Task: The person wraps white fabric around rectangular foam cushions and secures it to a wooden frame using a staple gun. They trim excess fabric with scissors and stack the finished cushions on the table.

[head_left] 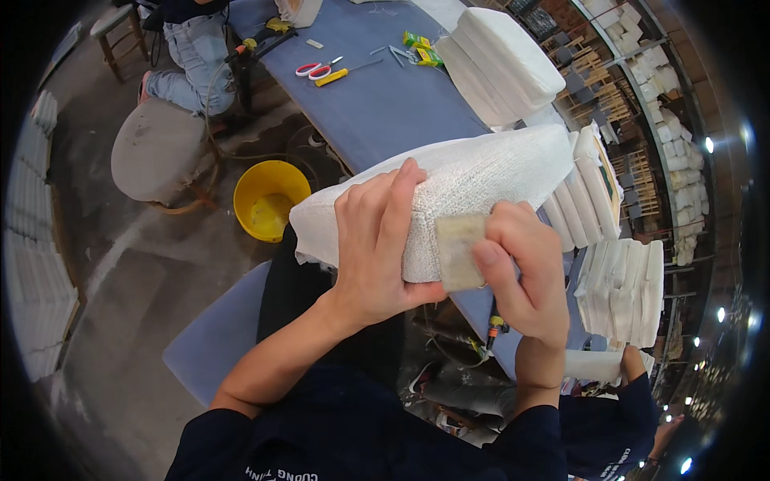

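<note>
A white cushion (491, 164) covered in woven fabric lies across my lap and the table edge, one corner turned toward me. My left hand (370, 248) is wrapped round its near end, the fingers on top and the thumb beneath. In my right hand (525, 268) a flat beige rectangular pad (461, 252) is pinched between thumb and curled fingers. The pad lies against the cushion's edge near the corner, beside my left thumb. Whether it is foam, felt or another stuff cannot be made out. Part of the cushion's near side is hidden by my left hand.
On the blue table (361, 120) lie red-handled scissors (319, 68), a yellow-handled screwdriver (341, 76) and small green-yellow boxes (423, 50). Stacked white cushions (505, 64) stand beyond. A yellow bucket (271, 188) and a round stool (156, 150) are at left. Co-workers sit near both table ends.
</note>
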`<state>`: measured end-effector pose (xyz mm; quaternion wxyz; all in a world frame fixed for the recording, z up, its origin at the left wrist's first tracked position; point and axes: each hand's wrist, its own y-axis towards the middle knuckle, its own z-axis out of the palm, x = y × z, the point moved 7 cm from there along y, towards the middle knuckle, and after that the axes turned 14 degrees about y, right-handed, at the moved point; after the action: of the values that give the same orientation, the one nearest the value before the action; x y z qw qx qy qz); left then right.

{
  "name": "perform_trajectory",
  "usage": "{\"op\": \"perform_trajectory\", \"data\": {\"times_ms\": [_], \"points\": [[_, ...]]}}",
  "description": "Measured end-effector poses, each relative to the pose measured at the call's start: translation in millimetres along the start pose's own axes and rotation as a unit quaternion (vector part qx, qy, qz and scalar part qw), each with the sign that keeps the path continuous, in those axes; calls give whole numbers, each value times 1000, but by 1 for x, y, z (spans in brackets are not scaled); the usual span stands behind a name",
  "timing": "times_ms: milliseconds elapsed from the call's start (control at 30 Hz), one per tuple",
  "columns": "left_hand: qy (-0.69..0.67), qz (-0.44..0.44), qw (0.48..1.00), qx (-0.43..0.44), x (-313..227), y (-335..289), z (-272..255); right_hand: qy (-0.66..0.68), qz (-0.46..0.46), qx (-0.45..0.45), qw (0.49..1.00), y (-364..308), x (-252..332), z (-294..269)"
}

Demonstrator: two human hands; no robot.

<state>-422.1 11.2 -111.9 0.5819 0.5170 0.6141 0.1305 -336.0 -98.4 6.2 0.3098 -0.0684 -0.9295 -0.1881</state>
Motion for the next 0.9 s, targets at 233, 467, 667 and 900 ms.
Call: {"op": "perform_trajectory", "data": {"times_ms": [233,467,667,900], "points": [[8,2,1000,-5,9,1,-8,-2,50,30,998,22,2,13],[0,4,999,36,12,10,-14,-11,56,63,996,39,7,11],[10,5,1000,23,11,12,-11,-10,61,53,997,41,5,11],[47,8,998,29,4,16,-8,-10,61,40,997,38,-1,6]]}}
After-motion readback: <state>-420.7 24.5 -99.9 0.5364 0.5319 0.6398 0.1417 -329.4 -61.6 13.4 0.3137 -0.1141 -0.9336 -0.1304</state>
